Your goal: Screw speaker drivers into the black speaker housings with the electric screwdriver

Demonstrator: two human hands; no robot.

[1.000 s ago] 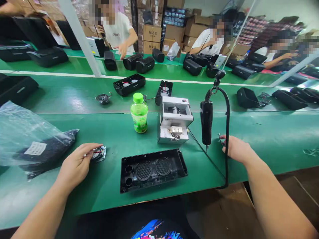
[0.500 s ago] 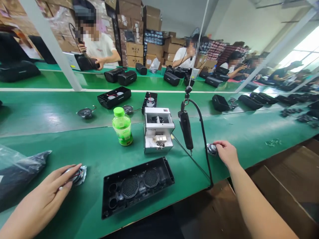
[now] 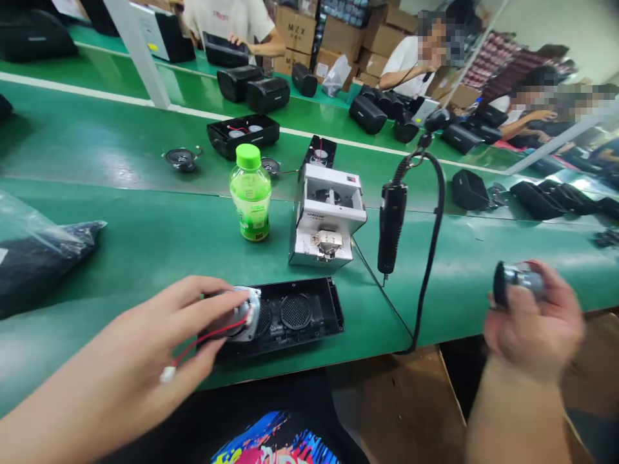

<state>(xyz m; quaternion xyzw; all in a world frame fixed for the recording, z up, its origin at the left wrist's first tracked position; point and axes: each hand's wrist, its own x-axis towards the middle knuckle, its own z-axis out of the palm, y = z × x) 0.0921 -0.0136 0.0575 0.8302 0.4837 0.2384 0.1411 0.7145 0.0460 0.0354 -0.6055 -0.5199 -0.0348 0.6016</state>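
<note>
My left hand is closed around a speaker driver with a silver frame. Red wire trails from this driver to a small white connector below my fingers. The driver is over the left part of a black speaker housing; whether they touch I cannot tell. One round grille in the housing shows fully, while the other is partly covered. Off to the right, my right hand, slightly blurred, grips a second speaker driver in the air, its dark cone side facing left.
Behind the housing stand a green-capped bottle and a white screw feeder. A black electric screwdriver hangs beside its looped cable. A plastic bag lies at left. Loose driver and co-workers are beyond.
My left hand has carried its driver rightward over the housing. My right hand has lifted the other driver off the table. The view has tilted down and shifted.
</note>
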